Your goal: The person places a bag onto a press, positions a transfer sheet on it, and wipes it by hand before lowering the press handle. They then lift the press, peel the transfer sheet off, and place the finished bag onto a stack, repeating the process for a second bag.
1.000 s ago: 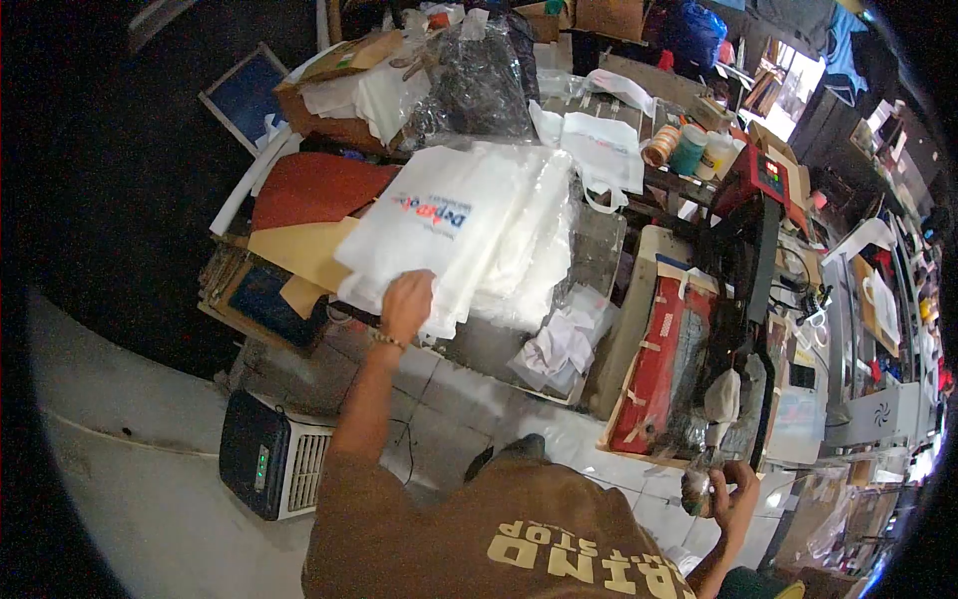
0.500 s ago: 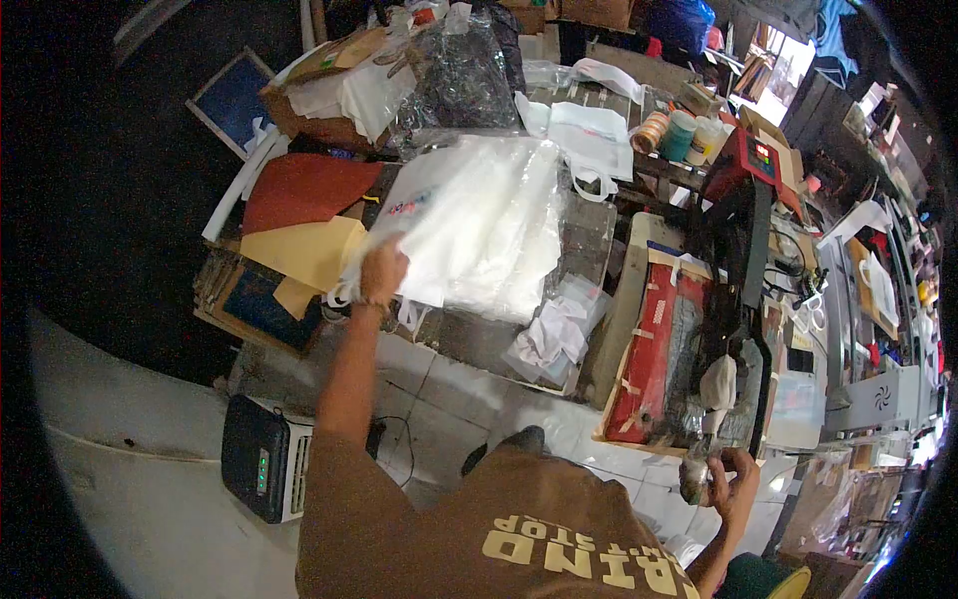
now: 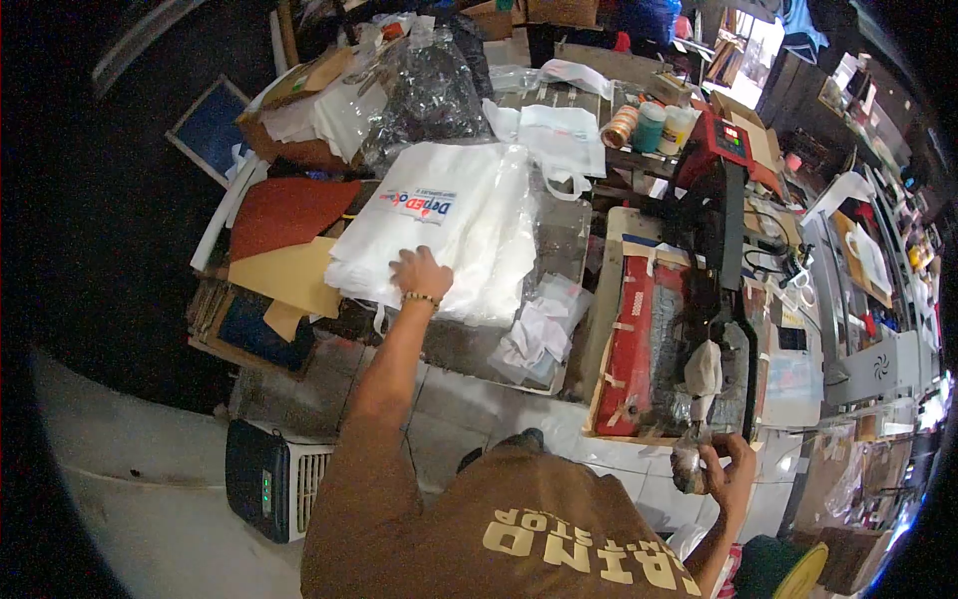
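Note:
My left hand (image 3: 421, 275) lies with fingers spread on a white tote bag (image 3: 384, 235) that carries a blue and red printed logo. This bag rests on a stack of white bags in clear plastic (image 3: 504, 245). Over on the right, my right hand (image 3: 731, 469) is closed on the tape-wrapped end of the lever handle (image 3: 689, 465) of a heat press (image 3: 736, 255). White cloth (image 3: 704, 371) is wrapped around the lever farther up. Below the press arm lies a red and grey lower platen (image 3: 639, 344), with tape along its edges.
Crumpled white material (image 3: 539, 334) lies between the stack and the press. Brown sheets (image 3: 289, 220) sit left of the bags, and an open carton (image 3: 309, 120) stands behind. Jars (image 3: 650, 127) stand at the back. A black and white appliance (image 3: 264, 479) is on the floor.
My left hand has moved right, from the stack's left edge onto the top bag, which now lies flat with its logo showing. My right hand stays on the lever handle. The view has shifted slightly.

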A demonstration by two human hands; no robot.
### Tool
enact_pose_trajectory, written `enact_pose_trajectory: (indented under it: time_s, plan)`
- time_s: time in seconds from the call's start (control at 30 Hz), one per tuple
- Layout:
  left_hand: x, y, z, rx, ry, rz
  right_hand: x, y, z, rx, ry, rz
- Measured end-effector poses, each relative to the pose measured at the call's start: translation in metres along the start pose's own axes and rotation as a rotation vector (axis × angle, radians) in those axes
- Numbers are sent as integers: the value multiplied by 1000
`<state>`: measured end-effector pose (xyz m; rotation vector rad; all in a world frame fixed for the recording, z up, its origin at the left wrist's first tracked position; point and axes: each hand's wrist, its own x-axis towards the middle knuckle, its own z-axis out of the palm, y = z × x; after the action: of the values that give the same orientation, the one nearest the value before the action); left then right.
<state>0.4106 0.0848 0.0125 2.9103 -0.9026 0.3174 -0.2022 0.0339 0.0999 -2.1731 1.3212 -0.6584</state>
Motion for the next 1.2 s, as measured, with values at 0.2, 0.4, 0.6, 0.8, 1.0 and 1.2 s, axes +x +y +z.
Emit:
enact_pose_trajectory:
  time_s: [0.2,0.4,0.6,0.8,1.0,1.2]
  plan:
    - [43,-35,13,-21,-273,82,1,2,0,24,-3,14]
    - [72,-54,61,115,-218,159,3,-5,-1,64,3,32]
    - [55,-24,-42,79,-426,61,1,-1,-1,80,37,-1]
    - [95,-55,22,80,-514,110,2,-2,-3,118,38,30]
    - [108,-58,7,86,-565,196,2,-5,-7,116,30,37]
    - [115,-72,2,168,-614,344,4,-2,-7,115,-11,40]
